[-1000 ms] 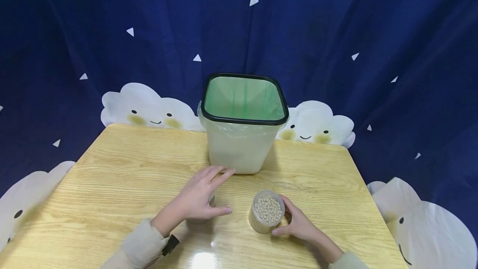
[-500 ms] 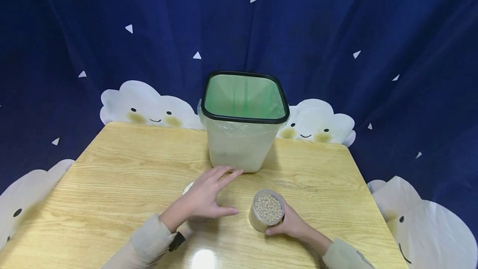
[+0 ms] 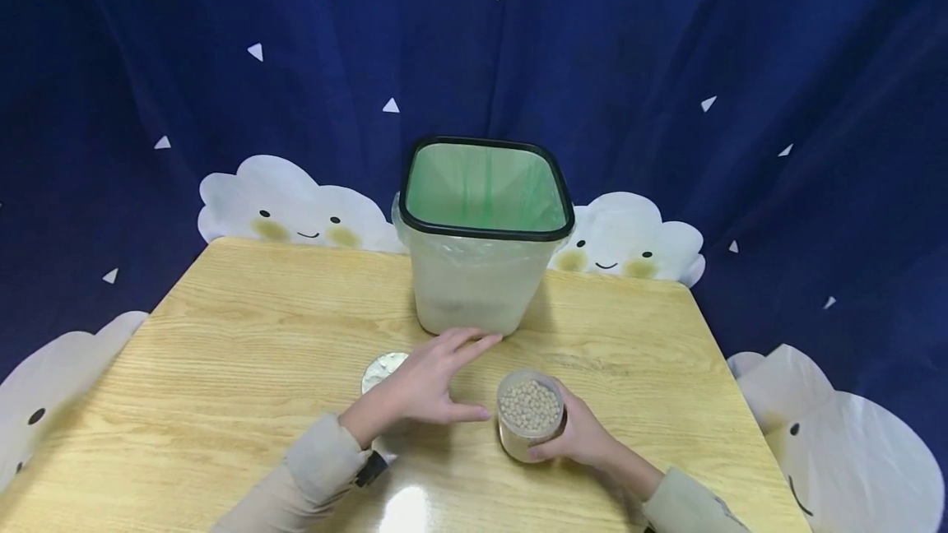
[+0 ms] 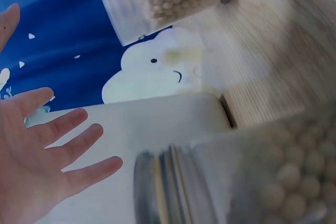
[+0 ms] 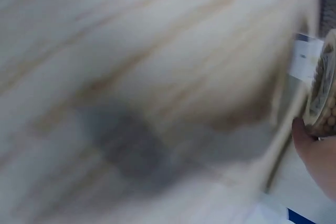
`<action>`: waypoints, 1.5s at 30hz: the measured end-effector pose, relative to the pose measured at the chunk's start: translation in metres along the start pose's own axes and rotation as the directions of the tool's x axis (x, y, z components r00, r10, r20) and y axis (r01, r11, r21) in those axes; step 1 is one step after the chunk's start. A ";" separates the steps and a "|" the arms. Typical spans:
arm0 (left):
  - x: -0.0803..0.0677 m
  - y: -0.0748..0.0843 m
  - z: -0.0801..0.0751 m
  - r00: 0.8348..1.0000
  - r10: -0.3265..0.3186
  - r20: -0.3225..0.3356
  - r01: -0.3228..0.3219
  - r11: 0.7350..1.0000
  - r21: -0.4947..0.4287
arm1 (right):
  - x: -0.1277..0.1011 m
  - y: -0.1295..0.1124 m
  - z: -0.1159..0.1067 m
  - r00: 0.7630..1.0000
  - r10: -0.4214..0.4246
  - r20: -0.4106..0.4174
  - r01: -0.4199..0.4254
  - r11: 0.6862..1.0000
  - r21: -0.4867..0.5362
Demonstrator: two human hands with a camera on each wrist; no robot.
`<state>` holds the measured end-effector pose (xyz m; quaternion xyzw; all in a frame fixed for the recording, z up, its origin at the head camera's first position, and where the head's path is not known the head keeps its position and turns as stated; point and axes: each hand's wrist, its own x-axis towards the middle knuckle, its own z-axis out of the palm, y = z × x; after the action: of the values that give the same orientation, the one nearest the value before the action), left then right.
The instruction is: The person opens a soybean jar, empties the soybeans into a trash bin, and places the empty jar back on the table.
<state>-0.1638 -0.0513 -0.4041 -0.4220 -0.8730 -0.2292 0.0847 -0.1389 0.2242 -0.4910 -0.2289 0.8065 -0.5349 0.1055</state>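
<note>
An uncapped clear jar of small beige balls [image 3: 529,408] is gripped from its right side by my right hand [image 3: 581,434], thumb along the near wall. In the right wrist view, part of this jar [image 5: 328,95] shows at the right edge with the thumb against it. My left hand [image 3: 433,381] hovers left of that jar, palm turned toward it, fingers spread and holding nothing. Behind the left wrist stands a second jar, its pale silvery top [image 3: 382,368] partly covered by the hand. The left wrist view shows this jar's metallic lid [image 4: 163,187] and the balls inside [image 4: 294,182].
A white bin [image 3: 474,286] with a black rim and a greenish liner stands just beyond the hands. Both jars are on or over a wood-grain table [image 3: 274,319]. A dark blue curtain [image 3: 318,39] with white clouds hangs behind the table.
My left hand has moved to the right, uncovering the second jar's top. My right hand's fingers have closed further round the open jar, which has tilted slightly.
</note>
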 end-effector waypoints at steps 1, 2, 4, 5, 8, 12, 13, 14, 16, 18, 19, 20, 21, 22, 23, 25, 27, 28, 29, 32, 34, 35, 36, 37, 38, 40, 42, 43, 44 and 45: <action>0.001 0.001 0.001 1.000 -0.009 0.010 0.009 1.000 -0.022 | 0.000 -0.004 -0.001 1.000 -0.016 0.003 0.016 1.000 -0.012; 0.002 0.003 0.001 1.000 -0.017 0.022 0.018 0.999 -0.045 | 0.000 -0.008 -0.003 0.999 -0.034 0.004 0.034 0.999 -0.024; 0.004 0.005 0.002 0.999 -0.022 0.043 0.026 0.995 -0.092 | 0.000 -0.015 -0.005 0.998 -0.068 0.006 0.068 0.997 -0.044; 0.005 0.007 0.003 0.998 -0.022 0.054 0.028 0.993 -0.111 | -0.001 -0.018 -0.006 0.997 -0.078 0.009 0.079 0.996 -0.045; 0.009 0.011 0.003 0.997 -0.006 0.073 0.018 0.987 -0.159 | 0.000 -0.027 -0.009 0.992 -0.122 0.012 0.122 0.991 -0.058; 0.015 0.015 0.006 0.996 0.056 0.064 -0.039 0.971 -0.236 | 0.000 -0.034 -0.013 0.986 -0.163 0.024 0.164 0.985 -0.057; 0.017 0.016 0.008 0.995 0.076 0.059 -0.059 0.966 -0.253 | 0.000 -0.036 -0.014 0.986 -0.166 0.019 0.167 0.983 -0.071; 0.019 0.016 0.009 0.994 0.096 0.054 -0.078 0.959 -0.273 | 0.000 -0.038 -0.015 0.985 -0.169 0.016 0.170 0.982 -0.087; 0.022 0.017 0.012 0.989 0.137 0.049 -0.116 0.946 -0.303 | -0.001 -0.042 -0.017 0.986 -0.169 0.012 0.169 0.978 -0.125; 0.025 0.018 0.015 0.983 0.179 0.043 -0.157 0.936 -0.314 | -0.002 -0.047 -0.017 0.987 -0.162 0.001 0.160 0.971 -0.175; 0.026 0.019 0.016 0.980 0.196 0.041 -0.173 0.933 -0.315 | -0.002 -0.050 -0.017 0.987 -0.160 0.001 0.158 0.969 -0.190; 0.027 0.019 0.018 0.977 0.212 0.040 -0.189 0.930 -0.315 | -0.002 -0.052 -0.017 0.987 -0.158 0.001 0.155 0.967 -0.204; 0.027 0.020 0.019 0.973 0.226 0.038 -0.203 0.928 -0.311 | -0.002 -0.054 -0.017 0.988 -0.157 0.005 0.154 0.965 -0.210; 0.028 0.020 0.020 0.971 0.238 0.034 -0.216 0.926 -0.310 | -0.002 -0.055 -0.017 0.988 -0.154 0.010 0.152 0.964 -0.217; 0.029 0.021 0.021 0.968 0.249 0.029 -0.227 0.922 -0.312 | -0.002 -0.056 -0.018 0.988 -0.156 0.015 0.155 0.961 -0.229; 0.030 0.022 0.023 0.967 0.254 0.022 -0.236 0.925 -0.298 | -0.002 -0.057 -0.018 0.988 -0.154 0.016 0.153 0.955 -0.254; 0.031 0.024 0.023 0.967 0.255 0.017 -0.240 0.930 -0.279 | -0.002 -0.057 -0.018 0.988 -0.155 0.012 0.151 0.945 -0.289; 0.032 0.024 0.023 0.967 0.253 0.015 -0.240 0.933 -0.267 | -0.002 -0.057 -0.018 0.988 -0.155 0.011 0.151 0.941 -0.304; 0.032 0.025 0.023 0.968 0.251 0.013 -0.240 0.938 -0.250 | -0.002 -0.057 -0.018 0.988 -0.156 0.008 0.151 0.935 -0.320; 0.032 0.025 0.023 0.972 0.235 0.006 -0.228 0.951 -0.211 | -0.002 -0.057 -0.016 0.986 -0.164 0.008 0.156 0.922 -0.354; 0.032 0.025 0.023 0.975 0.222 -0.004 -0.219 0.958 -0.188 | -0.002 -0.059 -0.015 0.985 -0.170 0.007 0.161 0.917 -0.364; 0.031 0.024 0.023 0.976 0.216 -0.011 -0.215 0.961 -0.177 | -0.002 -0.059 -0.014 0.985 -0.171 0.004 0.160 0.916 -0.368; 0.031 0.024 0.024 0.977 0.212 -0.019 -0.212 0.963 -0.168 | -0.002 -0.060 -0.013 0.985 -0.172 0.001 0.160 0.916 -0.367; 0.031 0.024 0.024 0.978 0.208 -0.029 -0.210 0.965 -0.159 | -0.002 -0.060 -0.013 0.985 -0.171 -0.003 0.158 0.917 -0.367; 0.031 0.024 0.025 0.978 0.203 -0.039 -0.207 0.967 -0.150 | -0.002 -0.061 -0.012 0.986 -0.169 -0.008 0.155 0.918 -0.366; 0.031 0.023 0.026 0.981 0.184 -0.058 -0.191 0.971 -0.143 | -0.002 -0.061 -0.011 0.987 -0.161 -0.022 0.142 0.919 -0.368; 0.031 0.024 0.027 0.985 0.153 -0.074 -0.163 0.976 -0.145 | -0.002 -0.062 -0.009 0.987 -0.154 -0.042 0.127 0.918 -0.376; 0.031 0.024 0.028 0.988 0.129 -0.081 -0.140 0.979 -0.146 | -0.001 -0.062 -0.009 0.988 -0.147 -0.053 0.117 0.918 -0.379; 0.031 0.024 0.028 0.992 0.097 -0.087 -0.109 0.982 -0.156 | -0.001 -0.062 -0.008 0.988 -0.142 -0.065 0.106 0.917 -0.384; 0.031 0.025 0.028 0.993 0.061 -0.097 -0.077 0.983 -0.169 | -0.001 -0.063 -0.007 0.987 -0.139 -0.077 0.098 0.915 -0.392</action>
<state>-0.1625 -0.0031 -0.4102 -0.4468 -0.8301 -0.3197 0.0957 -0.1253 0.2103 -0.4309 -0.2657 0.8852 -0.3816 -0.0159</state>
